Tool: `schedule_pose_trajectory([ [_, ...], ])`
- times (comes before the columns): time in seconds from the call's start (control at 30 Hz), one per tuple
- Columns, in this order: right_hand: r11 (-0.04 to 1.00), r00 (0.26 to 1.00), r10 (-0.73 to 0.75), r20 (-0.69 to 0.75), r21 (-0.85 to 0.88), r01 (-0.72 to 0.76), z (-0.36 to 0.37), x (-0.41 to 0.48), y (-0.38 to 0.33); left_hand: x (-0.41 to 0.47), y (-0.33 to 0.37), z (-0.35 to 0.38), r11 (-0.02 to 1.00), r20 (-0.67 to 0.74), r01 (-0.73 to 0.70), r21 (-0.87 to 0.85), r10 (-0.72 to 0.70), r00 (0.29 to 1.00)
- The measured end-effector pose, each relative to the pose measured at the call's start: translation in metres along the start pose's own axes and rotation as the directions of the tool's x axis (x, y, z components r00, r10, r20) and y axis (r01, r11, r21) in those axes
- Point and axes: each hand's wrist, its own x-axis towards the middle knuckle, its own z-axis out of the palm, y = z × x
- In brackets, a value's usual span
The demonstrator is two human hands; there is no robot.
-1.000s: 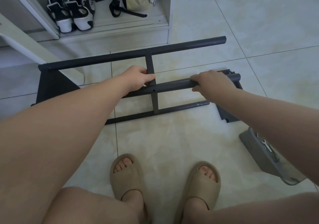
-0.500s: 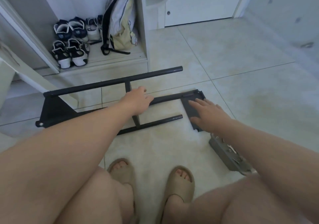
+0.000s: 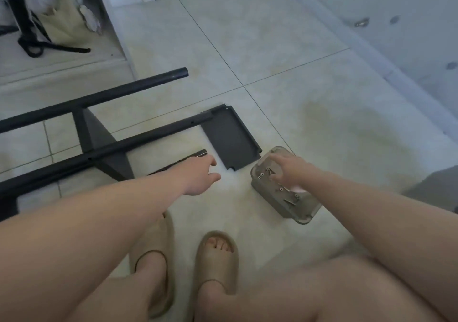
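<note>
A black metal rack frame (image 3: 104,98) with three long tubes lies flat on the tiled floor. A flat black end panel (image 3: 230,138) sits at the end of its middle tube. My left hand (image 3: 198,175) hovers with relaxed fingers just past the end of the nearest tube (image 3: 195,154), holding nothing. My right hand (image 3: 290,170) reaches into a clear plastic container (image 3: 285,206) on the floor, spread fingers over several small silver screws (image 3: 281,189). Whether it pinches a screw is hidden.
An open cabinet at the upper left holds a hanging bag (image 3: 62,21) with black straps. My feet in beige slides (image 3: 215,259) stand below the hands. A pale wall (image 3: 396,24) runs along the right, and a dark object (image 3: 436,185) shows at the right edge.
Both hands have let go of the middle tube. The right hand moved from the end panel into the screw container; the left moved right past the near tube's end. The view swung right.
</note>
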Motion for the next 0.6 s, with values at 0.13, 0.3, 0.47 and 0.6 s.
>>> schedule_pose_trajectory([
  [0.13,0.999,0.996,0.046,0.075,-0.017,-0.045,0.034,0.041,0.028,0.048,0.010,0.027,0.990,0.048,0.026,-0.140,-0.019,0.999],
  [0.3,0.987,0.987,0.141,0.073,0.067,-0.146,0.083,0.085,0.063,0.107,0.031,0.067,0.956,0.087,0.019,-0.291,0.007,0.996],
  [0.47,0.978,0.982,0.153,0.114,0.128,-0.167,0.124,0.114,0.084,0.153,0.056,0.093,0.895,0.053,-0.025,-0.446,0.055,0.997],
  [0.6,0.977,0.986,0.134,0.102,0.151,-0.148,0.143,0.130,0.088,0.169,0.059,0.111,0.878,0.026,-0.049,-0.477,0.070,0.997],
])
